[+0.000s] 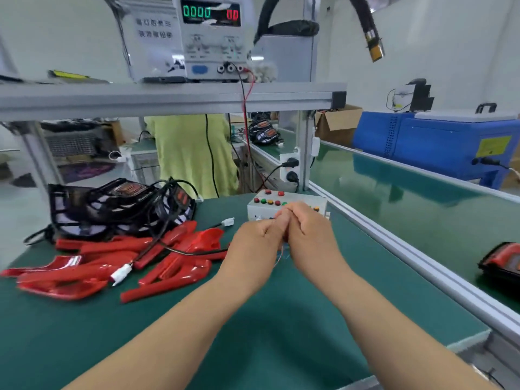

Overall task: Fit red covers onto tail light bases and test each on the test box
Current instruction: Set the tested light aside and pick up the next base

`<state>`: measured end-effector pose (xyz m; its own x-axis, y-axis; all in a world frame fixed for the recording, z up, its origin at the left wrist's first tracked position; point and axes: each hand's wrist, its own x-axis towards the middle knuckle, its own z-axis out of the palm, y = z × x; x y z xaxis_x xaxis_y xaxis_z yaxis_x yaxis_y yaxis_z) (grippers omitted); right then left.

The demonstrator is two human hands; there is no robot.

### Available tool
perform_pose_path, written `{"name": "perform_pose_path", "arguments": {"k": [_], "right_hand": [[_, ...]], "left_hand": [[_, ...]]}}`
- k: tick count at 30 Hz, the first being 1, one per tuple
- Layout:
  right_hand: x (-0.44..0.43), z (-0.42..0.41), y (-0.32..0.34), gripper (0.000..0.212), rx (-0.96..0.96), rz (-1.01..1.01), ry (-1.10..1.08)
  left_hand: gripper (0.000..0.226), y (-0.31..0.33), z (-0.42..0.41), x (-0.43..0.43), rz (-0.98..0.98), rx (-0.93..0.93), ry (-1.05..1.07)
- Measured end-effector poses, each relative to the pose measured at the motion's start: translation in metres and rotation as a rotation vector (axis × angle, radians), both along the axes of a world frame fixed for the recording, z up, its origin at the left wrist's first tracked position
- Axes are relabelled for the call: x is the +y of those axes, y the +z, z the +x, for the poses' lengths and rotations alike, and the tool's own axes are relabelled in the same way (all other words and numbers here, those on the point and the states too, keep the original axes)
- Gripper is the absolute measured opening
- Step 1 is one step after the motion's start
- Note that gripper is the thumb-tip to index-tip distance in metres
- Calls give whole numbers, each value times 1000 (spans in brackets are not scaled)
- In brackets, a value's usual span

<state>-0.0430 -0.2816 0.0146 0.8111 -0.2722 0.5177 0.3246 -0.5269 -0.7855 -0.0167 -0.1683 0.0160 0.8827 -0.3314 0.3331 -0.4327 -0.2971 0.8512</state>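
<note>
Both of my hands meet in front of the white test box [292, 202], which carries several red, green and yellow buttons. My left hand [253, 240] and my right hand [305, 229] have curled fingers pressed together, pinching thin wires [280, 257] that hang below them; what the fingertips hold is hidden. Several red covers [92, 273] lie in a loose heap on the green mat at the left. Behind them sits a pile of black tail light bases [118, 205] with black cables and white connectors [121, 274].
A power supply [211, 38] with lit digits stands on the aluminium shelf [168, 98] above, red and black leads running down to the box. A green conveyor [408, 198] runs along the right, carrying an assembled tail light [503, 261]. A blue machine [439, 139] stands beyond.
</note>
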Motion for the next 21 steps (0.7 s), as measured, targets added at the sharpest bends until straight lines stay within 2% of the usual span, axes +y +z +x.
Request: {"name": "perform_pose_path", "arguments": {"k": [4, 12, 21], "right_hand": [[36, 22, 0, 35, 3, 0, 98], [80, 69, -6, 19, 55, -110, 135], [83, 86, -33, 20, 139, -107, 143]], "left_hand": [[55, -4, 21, 35, -31, -5, 92], [46, -14, 67, 106, -62, 31, 372], [38, -36, 119, 156, -16, 127, 609]]}}
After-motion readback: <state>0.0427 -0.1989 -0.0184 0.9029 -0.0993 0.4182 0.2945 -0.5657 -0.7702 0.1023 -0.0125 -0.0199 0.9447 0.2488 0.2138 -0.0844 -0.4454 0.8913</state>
